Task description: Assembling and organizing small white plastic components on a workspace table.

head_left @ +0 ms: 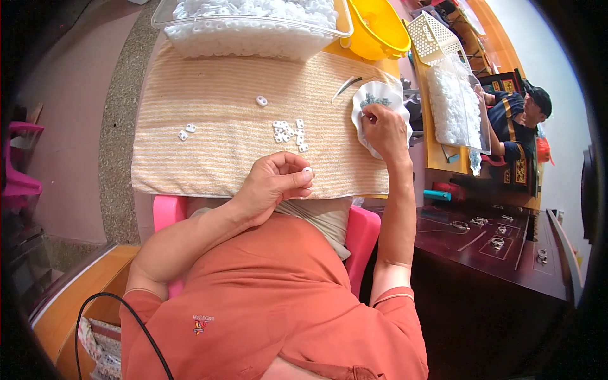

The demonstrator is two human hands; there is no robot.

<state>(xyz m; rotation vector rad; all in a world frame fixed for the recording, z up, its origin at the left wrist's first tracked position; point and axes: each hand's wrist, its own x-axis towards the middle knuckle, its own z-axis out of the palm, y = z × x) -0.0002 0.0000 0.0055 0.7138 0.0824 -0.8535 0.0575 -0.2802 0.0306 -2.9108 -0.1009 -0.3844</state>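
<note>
My left hand (275,180) is closed in a pinch above the near edge of a striped towel (209,161), with a small white plastic piece (308,170) between thumb and forefinger. My right hand (385,131) reaches into a white wavy-rimmed dish (405,109), its fingers drawn together over a heap of small dark grey pieces (375,100). Whatever those fingertips hold is hidden. Just beyond my left hand, several small white two-holed pieces (283,131) lie in a loose cluster. A larger single white piece (261,101) rests farther back, and two more white pieces (183,135) sit to the left.
A clear bin (253,38) full of white pieces stands at the far edge, beside a yellow basin (380,31). Near the dish lies a thin dark-tipped tool (346,86). On the right, another person (513,120) sits by a second bin of white pieces (453,104).
</note>
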